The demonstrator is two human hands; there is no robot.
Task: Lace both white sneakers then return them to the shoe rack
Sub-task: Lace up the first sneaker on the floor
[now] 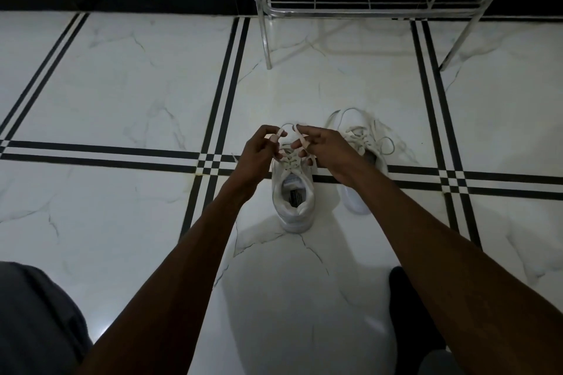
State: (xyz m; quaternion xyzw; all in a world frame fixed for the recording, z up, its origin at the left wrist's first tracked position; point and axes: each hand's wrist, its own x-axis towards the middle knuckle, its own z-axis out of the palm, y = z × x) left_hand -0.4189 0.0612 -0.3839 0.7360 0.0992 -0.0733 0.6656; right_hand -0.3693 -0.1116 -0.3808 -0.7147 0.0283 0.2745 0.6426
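Note:
Two white sneakers stand on the tiled floor, heels toward me. The left sneaker (293,198) is under my hands, its opening and heel showing. My left hand (257,151) pinches one end of its white lace (288,158) above the tongue. My right hand (327,148) grips the other lace end close beside it. The right sneaker (362,143) lies partly hidden behind my right wrist, with a laced front and loose loops spread on the floor.
A metal wire shoe rack (365,6) stands against the far wall, straight ahead and slightly right, its lower shelf bare. The floor is white marble tile with black stripe lines (100,154). My knees show at the bottom corners.

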